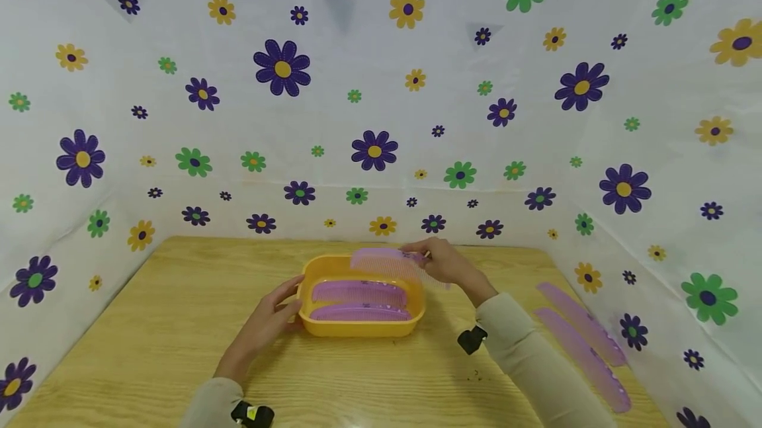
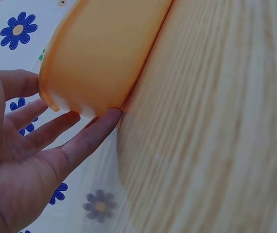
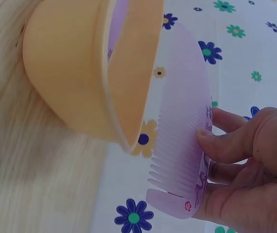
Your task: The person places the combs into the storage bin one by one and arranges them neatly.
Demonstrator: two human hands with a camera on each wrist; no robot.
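Observation:
My right hand [image 1: 443, 261] pinches a translucent purple comb [image 3: 184, 97] by its printed spine, thumb on one face and fingers behind. In the head view this comb hangs over the back right rim of a yellow plastic basin [image 1: 357, 329], its teeth pointing down. Two similar purple combs lie inside: a rear comb [image 1: 357, 290] and a front comb [image 1: 360, 313], side by side. My left hand [image 1: 274, 315] touches the basin's left end, its fingers extended against the rim and lower wall, as the left wrist view [image 2: 36, 145] shows.
At the right of the wood-grain table [image 1: 333, 382] lie two more purple combs, an outer comb [image 1: 583, 322] and an inner comb [image 1: 586, 358], beside my right sleeve [image 1: 536, 355]. A white flowered sheet [image 1: 381, 110] stands around the back and sides. Small dark specks [image 1: 476, 376] dot the tabletop.

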